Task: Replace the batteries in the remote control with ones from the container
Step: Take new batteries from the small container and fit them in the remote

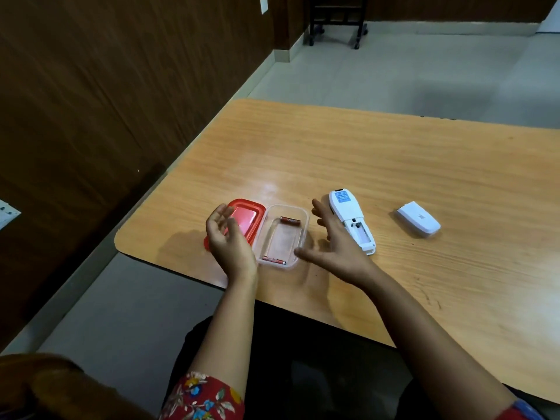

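Note:
A clear plastic container sits near the table's left front corner with two red batteries in it, one at the far end and one at the near end. Its red lid lies beside it on the left. The white remote control lies face down to the right, its battery compartment uncovered and looking empty. The white battery cover rests further right. My left hand hovers over the lid's near edge, fingers apart, holding nothing. My right hand hovers between container and remote, fingers spread, empty.
The wooden table stretches far and right. Its rounded left edge borders grey floor and a dark wood-panelled wall. A dark wheeled stand is at the far end of the room. A chair arm shows at lower left.

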